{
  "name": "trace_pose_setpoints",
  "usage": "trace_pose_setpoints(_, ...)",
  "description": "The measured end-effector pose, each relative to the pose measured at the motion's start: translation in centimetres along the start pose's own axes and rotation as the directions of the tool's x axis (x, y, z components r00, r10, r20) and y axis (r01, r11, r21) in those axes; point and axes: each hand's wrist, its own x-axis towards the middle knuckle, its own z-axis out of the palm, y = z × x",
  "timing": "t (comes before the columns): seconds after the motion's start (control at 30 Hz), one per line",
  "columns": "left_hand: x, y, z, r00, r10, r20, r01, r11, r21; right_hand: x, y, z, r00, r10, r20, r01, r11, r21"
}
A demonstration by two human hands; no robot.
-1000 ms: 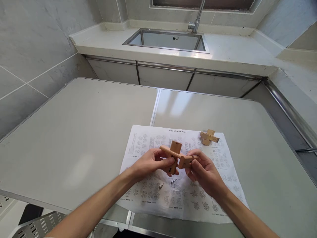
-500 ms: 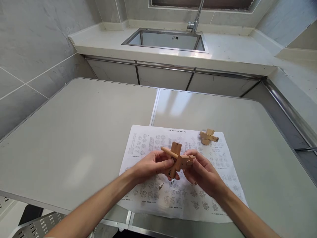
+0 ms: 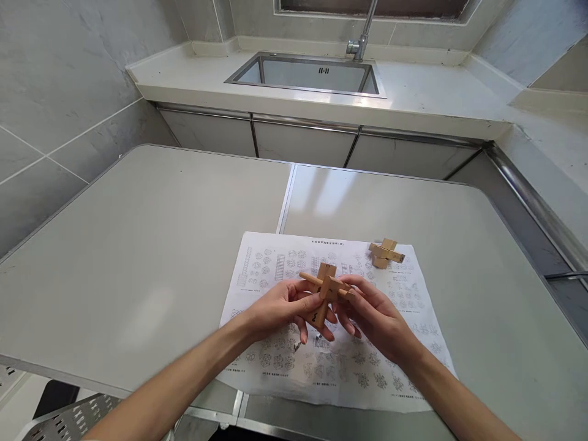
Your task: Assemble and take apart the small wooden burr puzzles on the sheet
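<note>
Above a printed sheet (image 3: 349,373) with small diagrams, several interlocked wooden pieces (image 3: 327,288) are held between my two hands. My left hand (image 3: 289,306) is closed on their left side, its thumb on the front and some fingers below. My right hand (image 3: 374,312) pinches the right side, near the end of a piece that points right. Black marks show on the upright pieces. A second wooden assembly (image 3: 386,253) of crossed pieces rests on the upper right part of the sheet, touched by neither hand.
The sheet lies on a grey folding table (image 3: 114,245) with a metal seam down its middle. Beyond its far edge are a counter (image 3: 427,92), a sink (image 3: 303,75) and a faucet (image 3: 361,46). A perforated metal chair (image 3: 68,422) stands at the lower left.
The wooden piece at my right fingers has turned and shifted left, closer against the others. My right hand has moved slightly left with it, and some left fingers have spread below.
</note>
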Motion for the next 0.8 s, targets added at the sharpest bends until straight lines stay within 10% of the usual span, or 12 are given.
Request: trace_pose_setpoints(0.8, -0.22, 0.38, 0.92, 0.990, 0.069, 0.126, -0.070, 0.998, -0.001, 0.29, -0.14, 0.42, 0.986, 0.023, -0.166, -0.047, 0.989, -0.142)
